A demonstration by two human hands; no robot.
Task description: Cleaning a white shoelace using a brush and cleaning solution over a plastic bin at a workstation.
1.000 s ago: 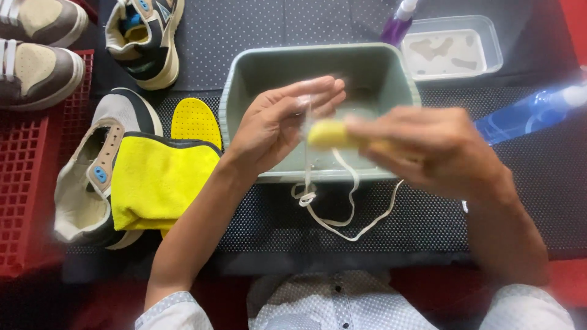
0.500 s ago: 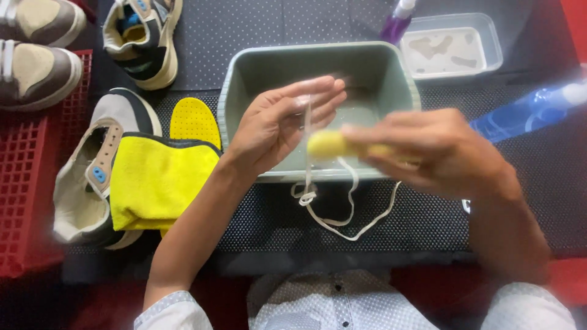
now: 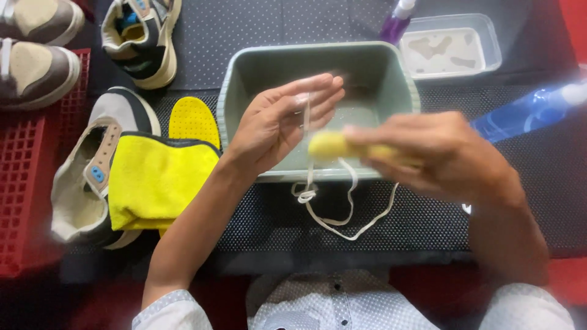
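Our left hand (image 3: 278, 125) lies open, palm up, over grey tub (image 3: 321, 110); white lace (image 3: 306, 122) runs across its fingers and hangs down onto dark mat (image 3: 244, 214). Our right hand (image 3: 437, 156) grips yellow brush (image 3: 333, 146), bristle end at lace. We judge: keep lace taut and flat on fingers, scrub with short strokes along it, stay over tub. Yellow cloth (image 3: 156, 180) and shoe (image 3: 85, 177) lie left.

The right hand (image 3: 446, 156) and the yellow brush-like tool (image 3: 333, 145) gripped in it are smeared by motion blur, so the tool's kind cannot be told. The two beige-and-brown suede sneakers (image 3: 33, 52) at far left are cut off by the edge, and the grey sneaker (image 3: 85, 177) is partly hidden under the folded yellow cloth (image 3: 156, 180).
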